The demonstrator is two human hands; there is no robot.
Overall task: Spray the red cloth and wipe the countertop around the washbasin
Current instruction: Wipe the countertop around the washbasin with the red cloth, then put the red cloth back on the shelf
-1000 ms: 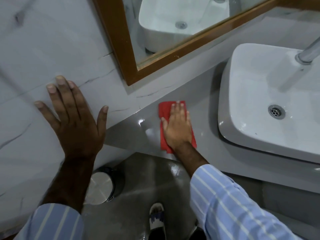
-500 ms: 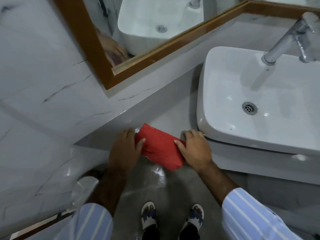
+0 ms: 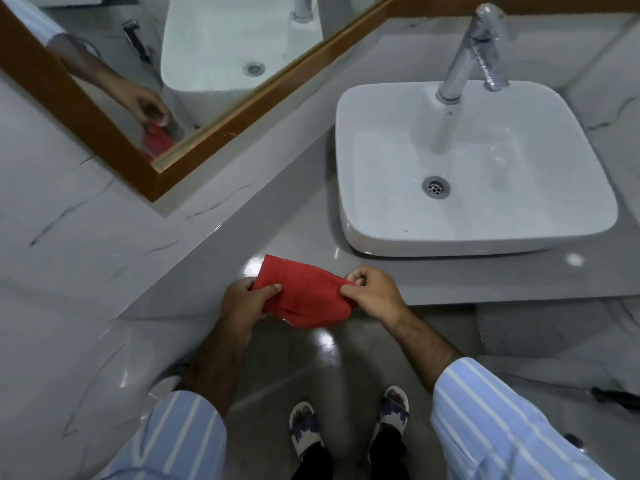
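Red cloth [image 3: 304, 294] stretches crosswise between left hand [image 3: 242, 301] and right hand [image 3: 375, 294], both pinching its ends, at the countertop [image 3: 304, 237] edge, washbasin [image 3: 485, 230] up-right.

Surface [image 3: 301, 216]: grey, glossy slab running from lower left to right of frame, with bright light reflections near its front edge.
Front edge: straight, crossing the lower middle of the frame.
Rear boundary: meets a veined marble wall [image 3: 69, 220] at upper left.
Washbasin [image 3: 381, 161]: white, rounded-rectangular vessel standing directly on the surface, right of centre; drain visible in its bowl.
Tap [image 3: 467, 53]: chrome, rising behind the washbasin at upper right; its base is hidden.
Floor [image 3: 294, 362]: grey, polished, bottom centre, bearing two sandalled feet [image 3: 304, 427].
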